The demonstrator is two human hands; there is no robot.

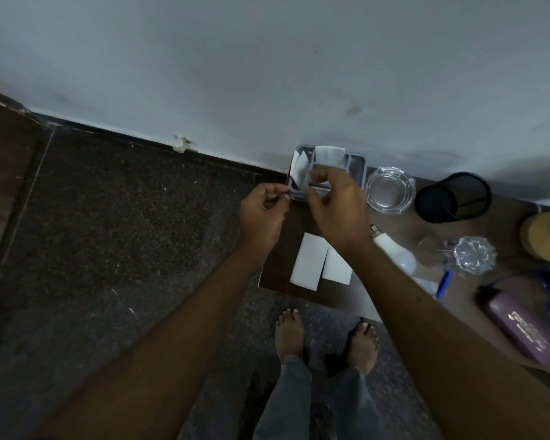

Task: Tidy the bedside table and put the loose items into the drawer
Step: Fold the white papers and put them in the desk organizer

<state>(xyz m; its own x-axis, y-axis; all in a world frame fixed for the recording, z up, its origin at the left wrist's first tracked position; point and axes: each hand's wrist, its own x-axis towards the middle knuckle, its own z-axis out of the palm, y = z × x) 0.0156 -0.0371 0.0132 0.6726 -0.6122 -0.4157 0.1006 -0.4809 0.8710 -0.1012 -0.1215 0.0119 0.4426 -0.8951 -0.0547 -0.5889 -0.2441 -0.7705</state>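
Stowing step, upper centre: the left hand (262, 214) pinches an unidentifiable small item beside the grey tray (358, 163), the right hand (334, 206) pinches white paper (297, 168) inside it; next, likely a flat pinch on the white cards (310, 265) below.

A tray (356, 163) sits at the surface's (404, 227) far left (against the wall (299, 74)), with the ashtray (389, 190) then the pen cup (453, 198) to its right and the paper slips (310, 265) nearer.

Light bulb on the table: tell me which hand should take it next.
Right, probably. The light bulb lies just beside the wrist of the right hand. The left hand sits at the table's left edge and would have to cross the right arm. Both work at the grey tray.
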